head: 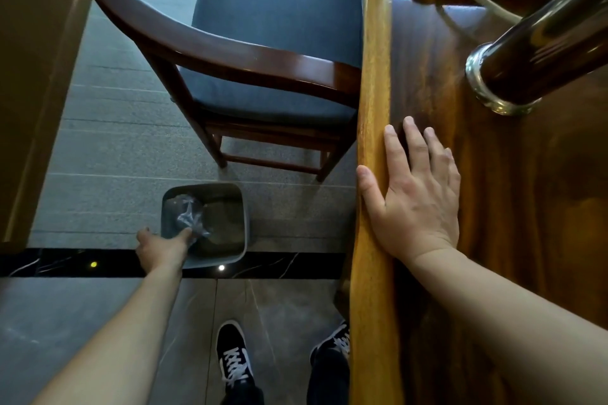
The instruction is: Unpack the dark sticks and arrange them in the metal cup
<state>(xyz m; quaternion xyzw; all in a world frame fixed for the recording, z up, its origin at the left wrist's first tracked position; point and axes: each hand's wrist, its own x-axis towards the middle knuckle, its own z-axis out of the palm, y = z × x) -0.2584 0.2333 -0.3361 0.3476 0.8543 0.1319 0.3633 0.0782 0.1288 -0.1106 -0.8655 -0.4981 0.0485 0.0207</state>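
The shiny metal cup stands on the dark wooden surface at upper right, its long axis slanting toward the top-right corner. Our right hand lies flat there, fingers straight. Our left hand reaches a crumpled clear wrapper in the grey plastic bin; we cannot tell its grip.

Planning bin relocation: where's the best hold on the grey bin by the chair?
Pinch the right rim of the grey bin from above: it stands upright and open-topped, and that wall is bare. The left hand and the crumpled wrapper occupy the near-left corner.
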